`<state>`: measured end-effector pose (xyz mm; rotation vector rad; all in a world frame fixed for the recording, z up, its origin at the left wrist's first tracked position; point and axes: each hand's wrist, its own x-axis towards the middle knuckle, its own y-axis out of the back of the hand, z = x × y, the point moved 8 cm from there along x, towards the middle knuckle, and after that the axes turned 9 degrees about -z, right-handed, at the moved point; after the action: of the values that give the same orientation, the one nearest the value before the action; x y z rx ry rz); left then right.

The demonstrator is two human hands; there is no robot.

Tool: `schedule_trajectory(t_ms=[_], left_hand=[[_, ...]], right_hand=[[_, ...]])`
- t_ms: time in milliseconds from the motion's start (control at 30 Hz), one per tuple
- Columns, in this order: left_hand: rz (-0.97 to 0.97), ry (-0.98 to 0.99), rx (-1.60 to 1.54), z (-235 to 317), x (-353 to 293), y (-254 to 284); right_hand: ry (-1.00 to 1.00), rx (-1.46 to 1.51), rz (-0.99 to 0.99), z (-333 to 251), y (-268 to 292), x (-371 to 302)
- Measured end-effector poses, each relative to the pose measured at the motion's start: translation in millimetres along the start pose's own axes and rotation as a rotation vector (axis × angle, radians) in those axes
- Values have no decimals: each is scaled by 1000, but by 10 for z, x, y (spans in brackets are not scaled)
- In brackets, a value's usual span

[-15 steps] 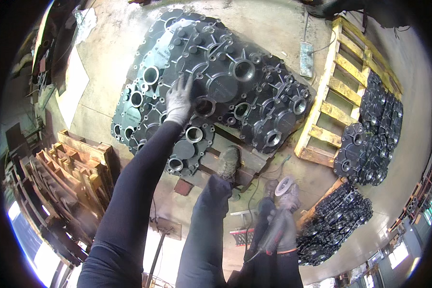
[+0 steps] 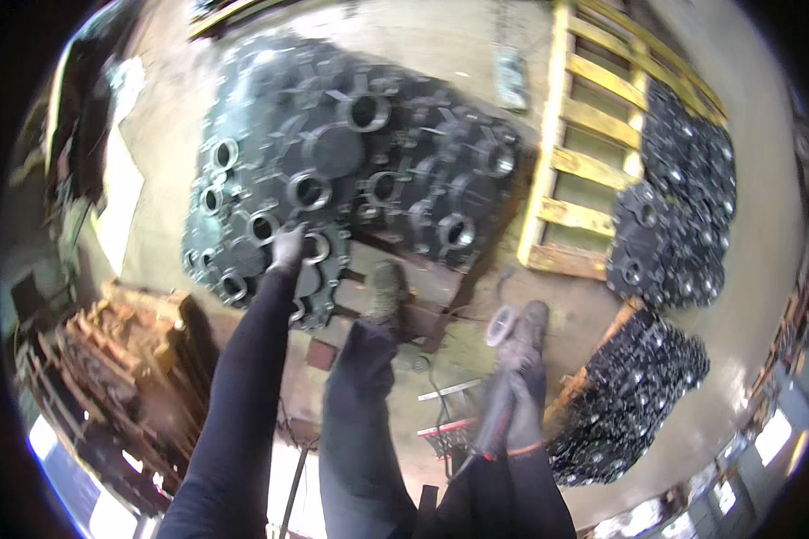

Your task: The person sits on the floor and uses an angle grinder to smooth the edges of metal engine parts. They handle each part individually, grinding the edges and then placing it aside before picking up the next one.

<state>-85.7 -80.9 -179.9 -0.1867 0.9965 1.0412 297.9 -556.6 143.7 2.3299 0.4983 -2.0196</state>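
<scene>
My left hand, in a grey glove, reaches down to a dark metal cover casting at the near left of a stack. It sits between two of the casting's round, bright-rimmed holes; blur hides its fingers. A larger dark casting with a round raised disc and open bores lies just beyond. Low on my right side, my gloved right hand is closed around the body of an angle grinder. The grinder's pale round disc points away from me, above my right shoe and apart from the castings.
A wooden pallet lies under the stack, with my left shoe at its near edge. To the right are a yellow pallet and more casting piles. Stacked timber stands left. A cable runs near my feet.
My left hand has drawn back toward me, from the large casting to the nearer one. The view has shifted, and the grinder stays low in my right hand.
</scene>
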Motion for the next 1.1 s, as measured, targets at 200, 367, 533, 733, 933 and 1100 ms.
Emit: schedule_trajectory(t_ms=[200,367,533,733,933,1100], left_hand=[[-31,-269,530,426,-779,-808],[-386,-17,369,787,-1658,-2811],[-639,-343,911,1812,-2452,-4939],[-736,-626,1108,2493,-2747,-7251],[-909,-908,1114,2794,-2964,-9242],[-870,-793,1043,2498,-2653,-10065]], right_hand=[[-41,109,-164,-264,671,269],[17,307,-183,-444,1694,155],[223,325,-62,-1321,2281,-50],[227,615,-48,-1647,2910,270],[388,815,-40,-1639,3398,820],[249,1169,-275,-1605,3607,1017]])
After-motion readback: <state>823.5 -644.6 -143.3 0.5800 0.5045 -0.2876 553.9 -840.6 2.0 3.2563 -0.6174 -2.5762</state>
